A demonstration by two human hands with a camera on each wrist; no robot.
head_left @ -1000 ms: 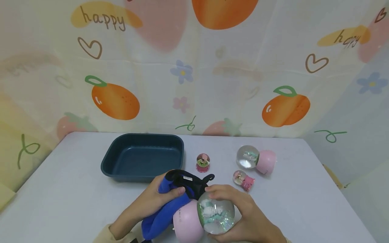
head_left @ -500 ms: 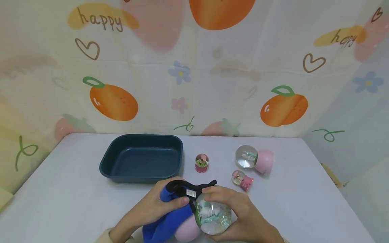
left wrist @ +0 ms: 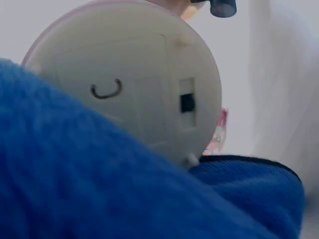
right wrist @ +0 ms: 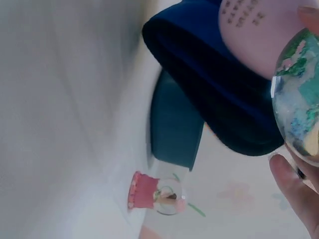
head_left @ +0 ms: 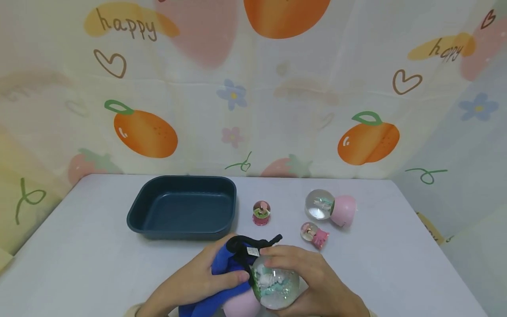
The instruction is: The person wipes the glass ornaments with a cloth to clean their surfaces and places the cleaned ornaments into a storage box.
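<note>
Over the last second, the person's left hand (head_left: pixel 211 274) has brought the cloth (head_left: pixel 223 263) further over the globe (head_left: pixel 276 284). Less of its pink base (head_left: pixel 242 304) now shows, and the black trim lies up against the green rim of the glass. The globe is held between both hands at the near edge of the view: the left thumb and fingers pinch the cloth, while the right hand (head_left: pixel 314 276) curls round the glass. The work on this globe thus seems under way rather than finished. On the desk (head_left: pixel 87 255), the tray (head_left: pixel 182 211), the upright mini globe (head_left: pixel 261 213), the tipped mini globe (head_left: pixel 314 234) and the other large globe (head_left: pixel 332 208) have stayed put.

As for writing, "happy" is legible twice on the backdrop (head_left: pixel 285 132). The cloth's white tag (head_left: pixel 252 251) is too small to read. Dark print (right wrist: pixel 242 13) runs along the base, partly cut off and not readable with certainty. No brand can be made out. The underside bears a black switch (left wrist: pixel 187 103), with no legible marking beside it.
</note>
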